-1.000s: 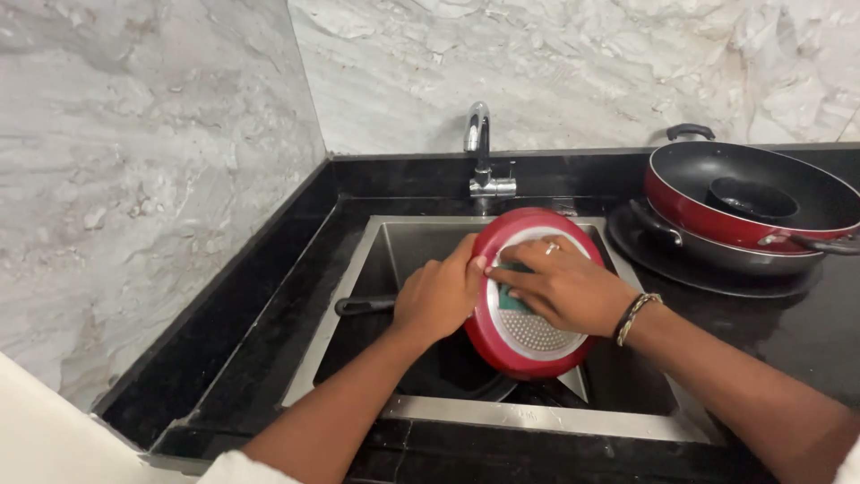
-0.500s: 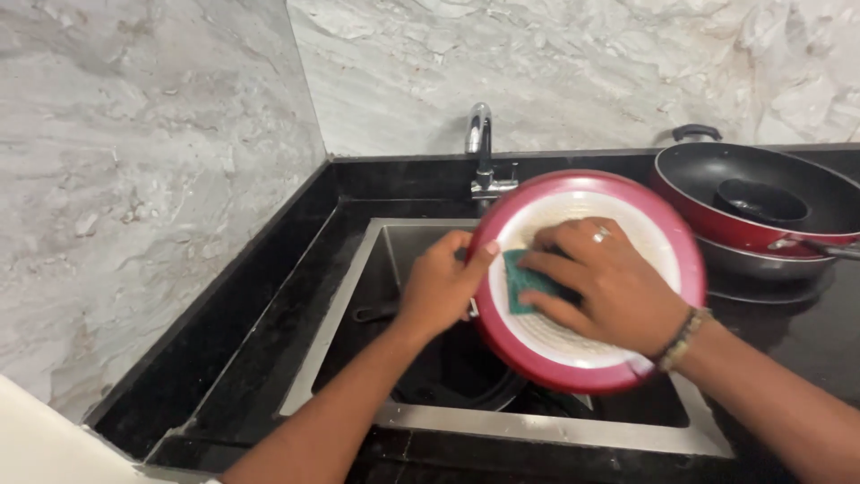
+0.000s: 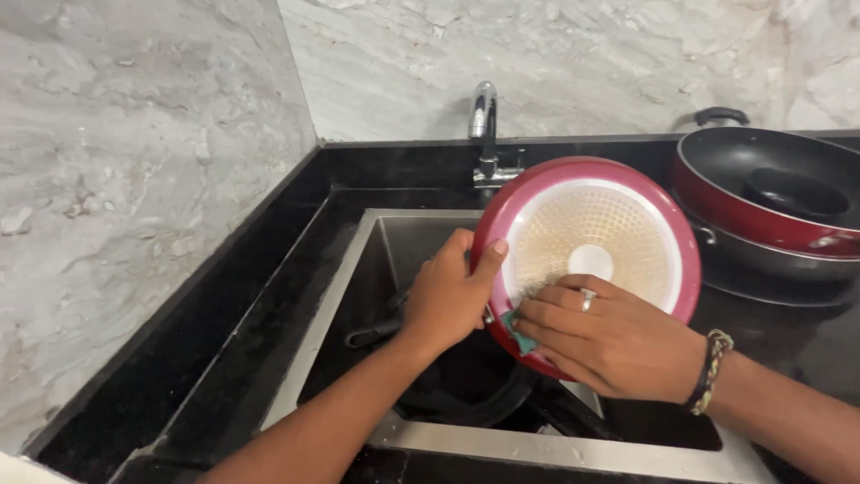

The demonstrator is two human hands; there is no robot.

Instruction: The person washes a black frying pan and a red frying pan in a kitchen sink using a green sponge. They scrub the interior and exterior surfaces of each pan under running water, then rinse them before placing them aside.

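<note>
A red pan point(image 3: 591, 224) is held on edge over the steel sink point(image 3: 358, 287), its white patterned underside facing me. My left hand point(image 3: 452, 296) grips its left rim, thumb on the red edge. Low on the underside, my right hand point(image 3: 609, 336) presses a green scrub pad point(image 3: 518, 330); only a corner of the pad shows under the fingers. A ring and a braided wristband are on that hand.
A dark pan point(image 3: 466, 394) lies in the sink basin below, its handle pointing left. Behind the sink stands a chrome tap point(image 3: 485, 125). Stacked pans, the top one red point(image 3: 761, 202), sit on the black counter at right. Marble walls close the left and back.
The pan has been raised and turned so its underside faces me more fully. My right hand with the pad has slid from the middle down to the lower left edge.
</note>
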